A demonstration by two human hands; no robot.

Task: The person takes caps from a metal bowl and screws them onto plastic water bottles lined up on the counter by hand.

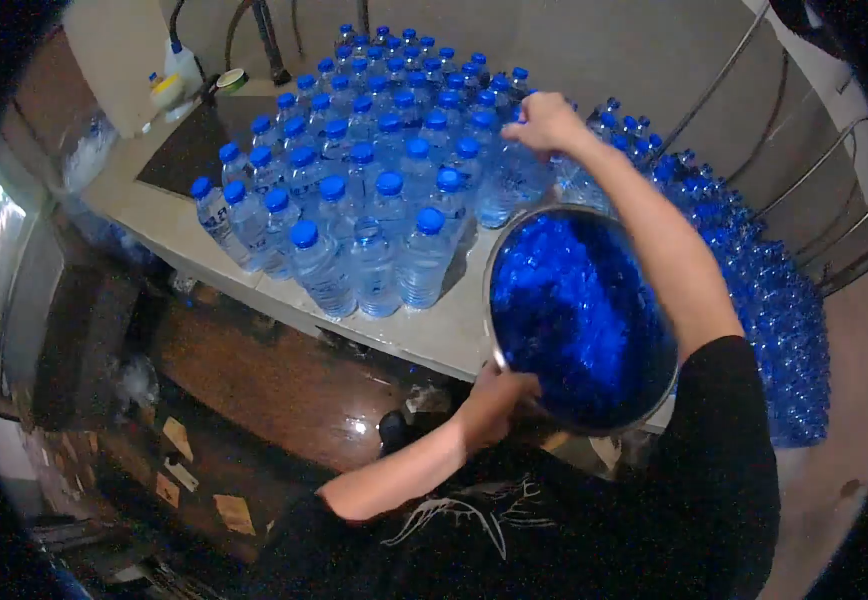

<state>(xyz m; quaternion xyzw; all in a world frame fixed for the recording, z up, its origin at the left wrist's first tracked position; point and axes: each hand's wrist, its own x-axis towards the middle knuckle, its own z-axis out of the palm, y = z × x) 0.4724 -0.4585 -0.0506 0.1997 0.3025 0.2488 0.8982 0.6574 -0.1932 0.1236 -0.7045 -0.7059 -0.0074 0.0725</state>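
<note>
My left hand (497, 402) grips the near rim of a round metal bowl (490, 290), tilted over the edge of the counter. Inside the bowl is a shiny blue mass that looks like loose bottle caps (574, 300), smeared by motion. Over the back of the bottle group my right hand (551, 126) has its fingers closed at the top of a clear plastic bottle (514, 180), with a bit of blue cap showing between them. Left of the bowl, filled bottles (334, 200) stand upright in close rows, mostly with blue caps. One front bottle (374, 270) shows no blue cap.
The bottles stand on a pale counter (284, 295). A large pile of bottles (754, 300) fills the right side. Metal rails (724, 70) run along the right wall. At the back left are a spray bottle (184, 65) and a dark mat (204, 140). Scraps (234, 513) lie on the floor.
</note>
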